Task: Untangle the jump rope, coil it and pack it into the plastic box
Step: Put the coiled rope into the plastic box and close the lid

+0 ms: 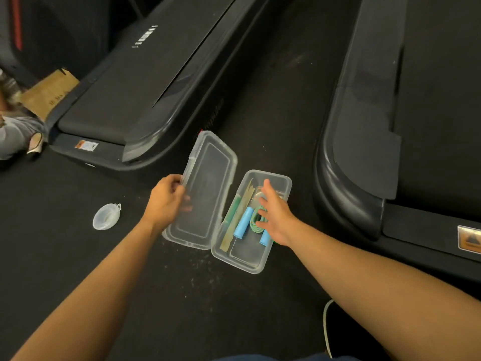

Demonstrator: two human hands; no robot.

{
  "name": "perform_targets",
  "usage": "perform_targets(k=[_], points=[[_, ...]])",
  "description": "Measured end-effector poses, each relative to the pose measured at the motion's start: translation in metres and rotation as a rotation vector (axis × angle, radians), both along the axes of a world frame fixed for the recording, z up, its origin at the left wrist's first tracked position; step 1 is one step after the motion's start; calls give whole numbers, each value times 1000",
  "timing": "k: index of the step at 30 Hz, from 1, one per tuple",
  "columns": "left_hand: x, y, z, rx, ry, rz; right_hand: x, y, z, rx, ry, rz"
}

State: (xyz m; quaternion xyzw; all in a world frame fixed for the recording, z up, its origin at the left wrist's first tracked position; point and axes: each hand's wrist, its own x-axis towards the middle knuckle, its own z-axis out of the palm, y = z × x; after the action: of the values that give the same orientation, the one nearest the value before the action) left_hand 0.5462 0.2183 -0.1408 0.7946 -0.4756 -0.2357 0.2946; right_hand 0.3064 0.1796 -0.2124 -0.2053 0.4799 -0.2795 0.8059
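My left hand pinches the long edge of the open lid, while my right hand lies spread over the jump rope, coiled inside the plastic box on the floor. The cord looks soft and springy, the blue handles light and stiff, so I would press the coil down.

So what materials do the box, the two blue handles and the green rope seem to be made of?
The box looks like clear, slightly cloudy plastic: the dark floor shows through its walls and open lid. The handles look like matte light-blue foam or soft plastic, with no shine. The rope is probably braided cord, though blur leaves that uncertain.
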Motion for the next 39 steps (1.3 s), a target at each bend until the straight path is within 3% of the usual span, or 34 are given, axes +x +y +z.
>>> perform_targets(k=[2,7,10,13,19,25,31,39], points=[[-8,4,7,-19,163,9,0,2,0,21,36,-12],[-32,8,-8,39,346,15,-3,3,-5,6,18,68],[-44,5,-26,115,306,-23,-5,5,-7,-20,62,111],[-58,-2,-39,181,226,-69,-6,3,-7,-7,100,4],[-75,-8,-47,229,177,-123,-11,1,-31,-158,582,-120],[-69,-10,-57,190,84,-179,-13,12,-38,-79,389,-108],[-60,-13,-79,244,-155,-271,-5,16,-39,-99,410,-95],[-53,-13,-110,345,-215,-271,-3,19,-49,-88,425,-83]])
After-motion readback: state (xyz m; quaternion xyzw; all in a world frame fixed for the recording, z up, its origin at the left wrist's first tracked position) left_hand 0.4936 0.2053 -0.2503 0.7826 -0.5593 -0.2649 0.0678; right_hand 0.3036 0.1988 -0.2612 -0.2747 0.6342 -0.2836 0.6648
